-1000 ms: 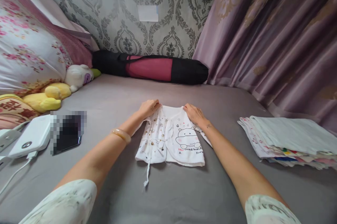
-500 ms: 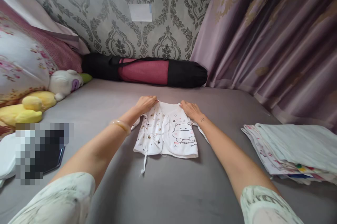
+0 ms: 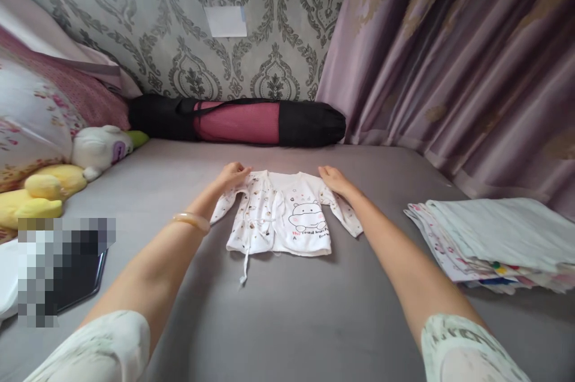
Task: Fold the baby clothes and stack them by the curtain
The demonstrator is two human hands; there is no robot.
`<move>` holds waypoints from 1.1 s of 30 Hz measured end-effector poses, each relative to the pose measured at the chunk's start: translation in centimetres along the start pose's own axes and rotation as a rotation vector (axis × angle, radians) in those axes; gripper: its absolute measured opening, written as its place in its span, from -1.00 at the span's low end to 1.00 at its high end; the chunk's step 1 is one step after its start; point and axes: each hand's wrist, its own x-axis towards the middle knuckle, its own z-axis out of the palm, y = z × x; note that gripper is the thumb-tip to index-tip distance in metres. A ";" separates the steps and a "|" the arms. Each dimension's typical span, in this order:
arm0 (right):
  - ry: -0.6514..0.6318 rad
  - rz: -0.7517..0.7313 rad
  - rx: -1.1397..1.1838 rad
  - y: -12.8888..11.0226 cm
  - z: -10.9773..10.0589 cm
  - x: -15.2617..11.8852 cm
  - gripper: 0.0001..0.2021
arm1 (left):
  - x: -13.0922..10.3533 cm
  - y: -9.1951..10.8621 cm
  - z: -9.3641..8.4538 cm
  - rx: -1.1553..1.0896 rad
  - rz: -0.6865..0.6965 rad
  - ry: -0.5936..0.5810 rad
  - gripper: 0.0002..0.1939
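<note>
A small white baby shirt (image 3: 299, 196) lies spread flat on the grey bed sheet, its front facing up. One half has a tiny scattered print and tie strings; the other bears a cartoon animal and lettering. At its left shoulder, my left hand (image 3: 232, 174) has its fingers closed on the cloth. My right hand (image 3: 335, 179) pinches the opposite shoulder near the top of the sleeve. Both sleeves angle outward and down, partly behind my forearms. One tie string hangs below the hem onto the sheet.
On the right sits a stack of folded clothes (image 3: 507, 232). A black and pink roll bag (image 3: 238, 123) lies along the wall. Plush toys (image 3: 101, 145) and a floral pillow (image 3: 31, 100) are at the left, with a dark flat device (image 3: 81, 280), partly blurred out, nearer me.
My hands have moved apart, from beside the neckline out to the shoulders. The sleeves now show more and lie spread outward. The view has shifted slightly.
</note>
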 end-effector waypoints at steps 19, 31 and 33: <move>-0.157 0.381 -0.047 3.6 -4.2 -12.0 -0.85 | -10.5 -5.8 -5.8 -0.405 -0.338 -0.218 -0.57; 0.418 0.423 0.144 6.7 -3.7 -8.6 -0.83 | -7.0 -7.3 -4.9 -0.512 -0.366 0.212 -0.78; 0.413 0.386 0.064 6.7 -3.5 -8.4 -0.79 | -6.0 -7.9 -4.4 -0.401 -0.334 0.288 -0.78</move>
